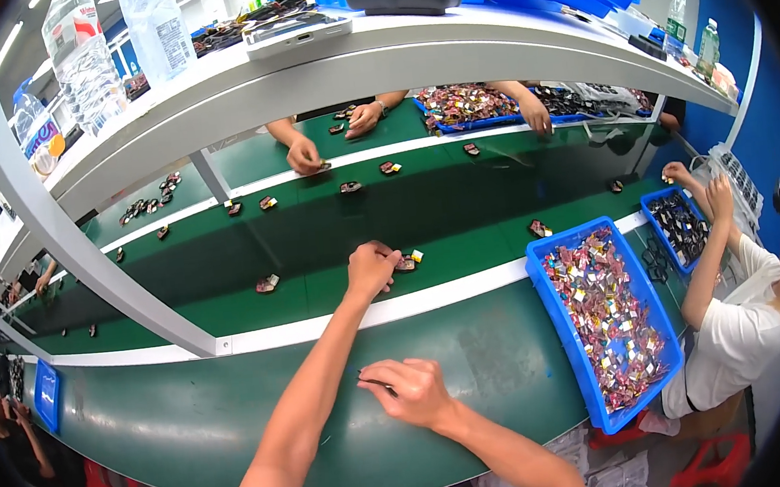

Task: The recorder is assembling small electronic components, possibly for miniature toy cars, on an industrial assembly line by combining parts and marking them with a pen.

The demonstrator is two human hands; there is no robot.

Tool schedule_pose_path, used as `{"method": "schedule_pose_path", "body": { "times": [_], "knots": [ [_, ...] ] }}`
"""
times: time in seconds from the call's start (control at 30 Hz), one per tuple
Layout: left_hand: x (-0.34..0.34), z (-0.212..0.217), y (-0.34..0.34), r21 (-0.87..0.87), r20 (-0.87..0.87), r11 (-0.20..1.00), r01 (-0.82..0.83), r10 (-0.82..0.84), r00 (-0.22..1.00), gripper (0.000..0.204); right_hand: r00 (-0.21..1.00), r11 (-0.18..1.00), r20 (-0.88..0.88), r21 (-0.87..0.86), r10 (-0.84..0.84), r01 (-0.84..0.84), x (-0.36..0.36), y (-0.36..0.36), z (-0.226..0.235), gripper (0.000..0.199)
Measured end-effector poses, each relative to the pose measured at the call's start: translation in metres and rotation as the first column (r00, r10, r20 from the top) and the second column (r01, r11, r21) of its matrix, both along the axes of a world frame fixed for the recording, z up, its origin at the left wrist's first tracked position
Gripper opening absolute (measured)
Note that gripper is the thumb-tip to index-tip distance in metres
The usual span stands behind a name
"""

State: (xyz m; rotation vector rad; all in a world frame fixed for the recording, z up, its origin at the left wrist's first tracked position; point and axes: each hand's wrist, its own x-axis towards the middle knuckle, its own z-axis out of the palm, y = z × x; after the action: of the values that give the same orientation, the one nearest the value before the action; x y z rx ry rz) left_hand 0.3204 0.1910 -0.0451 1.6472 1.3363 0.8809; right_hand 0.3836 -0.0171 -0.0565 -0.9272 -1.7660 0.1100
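Our L hand [374,268] was nearer: the small tagged part [407,262] lay on the green belt [475,256], just R of its fingertips, long axis approx. L–R; we couldn't tell if gripped. Our R hand [412,393] pinched a slim dark pc. [378,383]

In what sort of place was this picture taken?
Probably a factory assembly line: small parts lie spaced along what looks like a green conveyor belt, a blue bin holds many small pieces, and other people's hands reach in from the far side.
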Motion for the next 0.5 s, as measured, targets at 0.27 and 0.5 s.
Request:
{"method": "schedule_pose_path", "body": {
  "times": [0.27,0.5],
  "knots": [
    [-0.003,0.001,-0.001,0.042,-0.224,0.999,-0.034,0.043,0.974,0.024,1.0,1.0,-0.014,-0.006,0.01,-0.01,0.001,0.001,-0.004,0.013],
    [-0.066,0.02,-0.077,-0.006,0.098,1.0,-0.003,0.003,0.995,0.014,0.988,0.986,-0.153,-0.158,0.02,-0.044,0.004,-0.005,0.006,0.012]
  ]
}}
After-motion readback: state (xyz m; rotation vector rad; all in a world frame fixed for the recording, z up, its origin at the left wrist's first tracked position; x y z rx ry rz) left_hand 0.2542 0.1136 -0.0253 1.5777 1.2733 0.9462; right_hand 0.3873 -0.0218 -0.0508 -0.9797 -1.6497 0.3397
